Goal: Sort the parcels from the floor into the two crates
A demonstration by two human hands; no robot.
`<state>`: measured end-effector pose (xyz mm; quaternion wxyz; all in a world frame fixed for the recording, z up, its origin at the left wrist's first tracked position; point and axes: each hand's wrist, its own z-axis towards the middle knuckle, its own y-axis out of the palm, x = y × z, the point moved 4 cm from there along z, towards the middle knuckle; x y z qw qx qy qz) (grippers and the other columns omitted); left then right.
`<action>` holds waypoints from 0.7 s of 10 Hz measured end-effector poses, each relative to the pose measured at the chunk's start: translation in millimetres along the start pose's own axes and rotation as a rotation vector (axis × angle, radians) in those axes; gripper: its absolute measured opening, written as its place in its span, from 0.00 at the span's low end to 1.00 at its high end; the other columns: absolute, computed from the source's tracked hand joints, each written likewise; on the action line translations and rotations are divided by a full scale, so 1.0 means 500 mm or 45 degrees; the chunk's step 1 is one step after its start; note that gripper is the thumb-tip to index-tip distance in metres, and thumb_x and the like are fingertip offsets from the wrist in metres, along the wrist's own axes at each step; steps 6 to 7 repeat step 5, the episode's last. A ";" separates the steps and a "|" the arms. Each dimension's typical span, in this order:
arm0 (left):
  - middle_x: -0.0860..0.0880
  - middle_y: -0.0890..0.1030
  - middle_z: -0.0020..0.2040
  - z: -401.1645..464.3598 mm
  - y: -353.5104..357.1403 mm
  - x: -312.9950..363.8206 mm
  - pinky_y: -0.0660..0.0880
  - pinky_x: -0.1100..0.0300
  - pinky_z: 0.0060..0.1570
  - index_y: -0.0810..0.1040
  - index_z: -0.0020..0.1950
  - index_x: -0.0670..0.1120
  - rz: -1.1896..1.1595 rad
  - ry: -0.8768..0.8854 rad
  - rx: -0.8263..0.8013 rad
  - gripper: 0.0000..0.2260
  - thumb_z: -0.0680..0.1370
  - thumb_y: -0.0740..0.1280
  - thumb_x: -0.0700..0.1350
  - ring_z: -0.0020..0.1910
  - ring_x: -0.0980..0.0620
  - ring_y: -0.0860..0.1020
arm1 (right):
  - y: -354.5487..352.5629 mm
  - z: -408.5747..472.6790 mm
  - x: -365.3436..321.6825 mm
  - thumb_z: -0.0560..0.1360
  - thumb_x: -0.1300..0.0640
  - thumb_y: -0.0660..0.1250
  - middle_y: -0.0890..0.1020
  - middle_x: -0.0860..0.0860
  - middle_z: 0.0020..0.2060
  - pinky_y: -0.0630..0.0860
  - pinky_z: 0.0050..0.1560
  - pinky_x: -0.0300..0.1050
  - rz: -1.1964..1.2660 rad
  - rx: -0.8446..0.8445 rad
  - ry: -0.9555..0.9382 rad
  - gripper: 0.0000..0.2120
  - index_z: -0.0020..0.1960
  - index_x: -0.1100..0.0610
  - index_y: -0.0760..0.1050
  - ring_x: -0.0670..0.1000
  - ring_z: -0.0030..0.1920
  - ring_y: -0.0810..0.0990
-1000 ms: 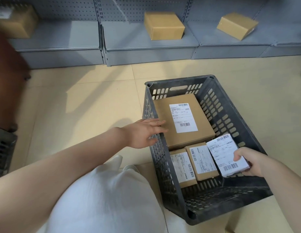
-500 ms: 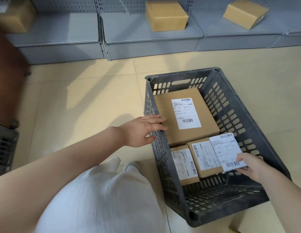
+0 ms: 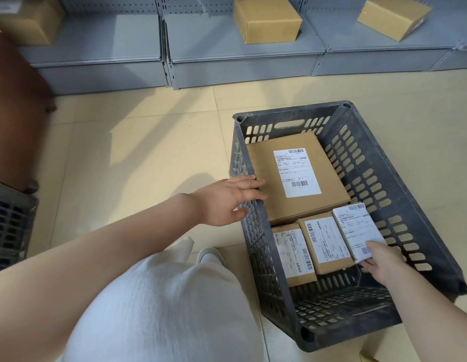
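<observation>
Parcel (image 3: 359, 232) lower in crate (image 3: 384, 184)

My right hand (image 3: 382, 259) covers the near corner of the small parcel (image 3: 357, 229), and my fingers under it are out of sight. At nine o'clock a second crate (image 3: 10, 226) is cut by the frame's left edge, its inside unseen. The print on the big box's label (image 3: 296, 172) is too fine to read. At five o'clock a brown corner (image 3: 368, 357) pokes in from the bottom edge; I can't tell what it is
</observation>
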<state>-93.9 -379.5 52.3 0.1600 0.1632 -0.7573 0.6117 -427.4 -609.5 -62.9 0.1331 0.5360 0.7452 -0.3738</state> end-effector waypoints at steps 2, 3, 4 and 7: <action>0.52 0.53 0.80 -0.001 0.001 0.001 0.49 0.56 0.77 0.62 0.77 0.54 0.002 0.003 -0.003 0.24 0.81 0.60 0.45 0.79 0.53 0.48 | -0.001 0.016 0.012 0.76 0.60 0.69 0.81 0.59 0.57 0.77 0.45 0.51 -0.012 0.023 -0.001 0.21 0.68 0.59 0.70 0.56 0.49 0.81; 0.52 0.55 0.80 0.000 -0.009 0.002 0.50 0.57 0.76 0.63 0.77 0.53 -0.073 -0.030 -0.002 0.23 0.81 0.61 0.45 0.79 0.52 0.51 | -0.003 0.019 0.017 0.72 0.53 0.74 0.80 0.59 0.58 0.76 0.53 0.54 -0.103 -0.011 0.035 0.27 0.68 0.58 0.71 0.58 0.53 0.80; 0.52 0.57 0.79 -0.001 -0.020 0.005 0.51 0.58 0.76 0.63 0.77 0.53 -0.147 -0.074 0.018 0.24 0.81 0.61 0.44 0.78 0.51 0.53 | -0.004 0.009 0.007 0.71 0.51 0.75 0.80 0.59 0.57 0.78 0.52 0.53 -0.115 0.036 0.015 0.29 0.68 0.59 0.71 0.58 0.52 0.80; 0.50 0.56 0.80 0.001 -0.037 0.011 0.50 0.57 0.76 0.61 0.77 0.53 -0.128 -0.096 0.021 0.25 0.81 0.61 0.44 0.78 0.50 0.52 | -0.001 -0.049 -0.025 0.73 0.49 0.73 0.81 0.59 0.55 0.74 0.36 0.46 -0.139 0.139 -0.049 0.26 0.66 0.61 0.72 0.57 0.47 0.79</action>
